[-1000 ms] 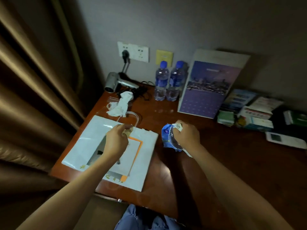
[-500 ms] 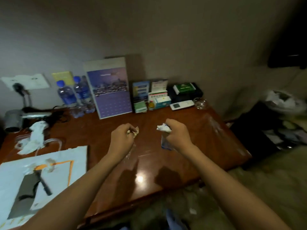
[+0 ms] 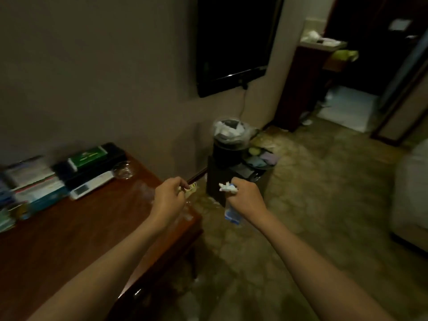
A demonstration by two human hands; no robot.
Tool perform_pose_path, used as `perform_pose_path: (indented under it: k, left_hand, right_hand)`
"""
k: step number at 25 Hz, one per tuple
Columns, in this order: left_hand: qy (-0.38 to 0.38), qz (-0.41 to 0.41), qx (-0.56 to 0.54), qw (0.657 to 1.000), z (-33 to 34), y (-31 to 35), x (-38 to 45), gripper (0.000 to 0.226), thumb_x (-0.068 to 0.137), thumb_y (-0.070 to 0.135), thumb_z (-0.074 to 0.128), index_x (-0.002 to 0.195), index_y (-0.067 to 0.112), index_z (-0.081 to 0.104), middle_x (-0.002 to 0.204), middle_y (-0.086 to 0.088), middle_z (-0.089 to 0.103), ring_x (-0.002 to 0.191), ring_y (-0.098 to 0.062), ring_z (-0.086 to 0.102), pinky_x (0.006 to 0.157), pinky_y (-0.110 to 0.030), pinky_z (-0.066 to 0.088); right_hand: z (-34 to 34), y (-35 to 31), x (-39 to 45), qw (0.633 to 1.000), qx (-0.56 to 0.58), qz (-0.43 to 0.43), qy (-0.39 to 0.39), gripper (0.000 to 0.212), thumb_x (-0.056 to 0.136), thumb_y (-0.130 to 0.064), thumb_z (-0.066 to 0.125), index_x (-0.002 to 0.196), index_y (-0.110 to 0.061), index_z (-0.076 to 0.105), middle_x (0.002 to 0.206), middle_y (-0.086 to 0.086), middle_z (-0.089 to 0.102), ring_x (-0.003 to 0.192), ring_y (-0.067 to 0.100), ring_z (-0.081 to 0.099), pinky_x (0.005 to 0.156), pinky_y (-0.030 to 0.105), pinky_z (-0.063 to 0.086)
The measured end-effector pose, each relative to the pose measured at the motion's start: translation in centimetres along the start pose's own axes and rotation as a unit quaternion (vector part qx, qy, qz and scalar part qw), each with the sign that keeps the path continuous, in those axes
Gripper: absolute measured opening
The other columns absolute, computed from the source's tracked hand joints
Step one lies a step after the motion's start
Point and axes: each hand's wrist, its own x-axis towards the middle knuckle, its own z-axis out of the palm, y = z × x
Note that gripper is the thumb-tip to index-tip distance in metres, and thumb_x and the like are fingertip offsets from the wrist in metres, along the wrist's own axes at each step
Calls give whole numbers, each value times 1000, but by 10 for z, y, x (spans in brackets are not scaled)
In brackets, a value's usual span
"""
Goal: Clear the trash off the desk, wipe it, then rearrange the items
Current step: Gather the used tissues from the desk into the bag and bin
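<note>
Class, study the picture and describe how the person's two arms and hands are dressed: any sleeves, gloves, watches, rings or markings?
Both forearms are bare as far as the picture shows; no sleeves come into view. The left hand and right hand wear no gloves. No watch, bracelet or wristband sits on either wrist. No rings or markings can be made out, though the picture is dim and slightly blurred.

two hands are in view: the left hand (image 3: 168, 198) and the right hand (image 3: 245, 196). one desk (image 3: 76, 230). one trash bin (image 3: 228, 144) on the floor. one white remote (image 3: 91, 185) on the desk. one clear glass cup (image 3: 122, 170). one green box (image 3: 89, 154). one dark screen (image 3: 231, 42) on the wall. the stacked boxes and leaflets at the desk's left end are too blurred to count.
</note>
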Motion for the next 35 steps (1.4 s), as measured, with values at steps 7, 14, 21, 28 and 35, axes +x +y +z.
perform_pose_path:
  k: [7,14,21,28,35]
  left_hand:
    - [-145,70,-35,986,146,100,71,18,91,-1,50,95,11,63,106,-1,54,77,-7,52,48,-10,43]
    - [-158,66,-45,984,275,143,208,18,91,-3,48,90,10,61,106,-5,57,82,-9,55,55,-9,39]
    - [-137,40,-27,989,336,146,346,18,87,-3,51,86,11,62,100,-9,62,76,-15,53,54,-15,37]
    - [-63,-51,-12,997,355,105,464,21,86,-5,51,90,9,66,97,-4,62,84,-12,58,66,-14,44]
    - [44,-184,-2,982,362,64,571,25,83,-6,50,82,16,63,92,-1,62,78,-6,55,60,-3,36]
  right_hand:
    - [-73,142,35,986,23,144,85,18,86,-16,57,74,-5,50,73,16,52,69,32,50,59,35,35]
    - [-111,264,159,965,67,231,106,19,89,-21,57,99,-9,67,92,12,66,85,27,60,63,28,39]
    - [-132,307,304,964,122,223,73,18,87,-9,55,71,-15,56,64,1,53,66,20,53,49,23,30]
    - [-95,321,479,982,121,140,-25,36,87,-11,58,60,-28,39,59,-7,43,55,8,42,48,21,29]
    - [-58,331,649,981,122,82,-124,20,88,-18,60,70,-21,52,68,-2,55,74,19,55,53,21,39]
